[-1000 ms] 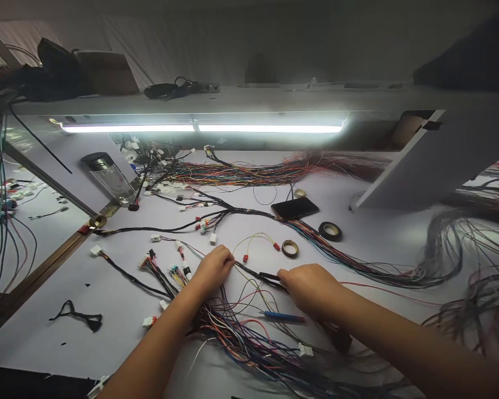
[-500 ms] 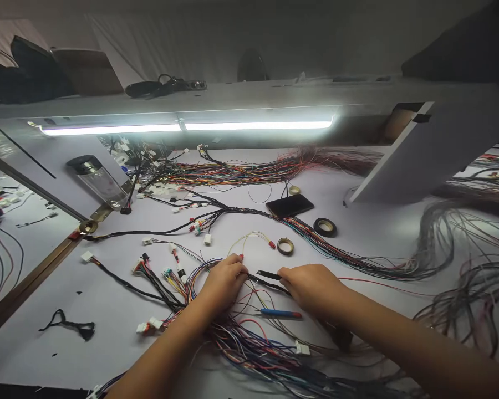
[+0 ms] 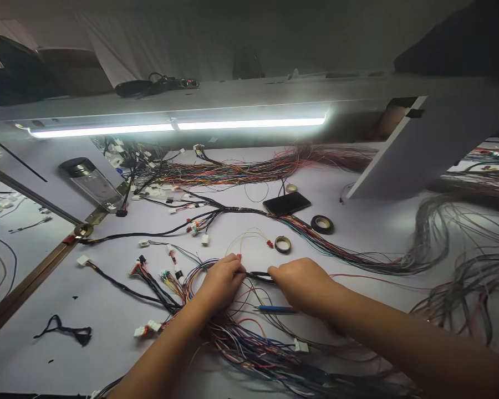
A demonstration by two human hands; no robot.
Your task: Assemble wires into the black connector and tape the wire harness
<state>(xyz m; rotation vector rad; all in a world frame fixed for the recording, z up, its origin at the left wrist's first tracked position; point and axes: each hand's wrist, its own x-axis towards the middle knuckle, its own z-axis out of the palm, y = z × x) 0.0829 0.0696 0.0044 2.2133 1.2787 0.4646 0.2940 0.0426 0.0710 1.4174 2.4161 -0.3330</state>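
Note:
My left hand [image 3: 222, 282] is closed, its fingers pinching a wire bundle in the middle of the table. Colourful loose wires [image 3: 249, 349] fan out beneath and in front of it. A black-wrapped branch [image 3: 263, 280] runs between my two hands. My right hand [image 3: 301, 285] is also closed, holding a short black strip [image 3: 258, 273] that looks like tape. The strip's free end reaches the branch close to my left fingertips. Under the right hand lies a blue tool like a seam ripper or pen [image 3: 274, 310], its right end covered.
A black tape roll [image 3: 322, 224], another tape roll [image 3: 283, 244] and a phone [image 3: 288, 204] lie beyond my hands. A second harness [image 3: 241, 210] stretches across the table. A clear bottle [image 3: 95, 185] leans at left. A lit tube lamp [image 3: 249, 123] hangs under the shelf.
My right hand has moved a little left, bringing the black strip up to the branch by my left fingers. It now covers the blue tool's red end. The view has shifted slightly.

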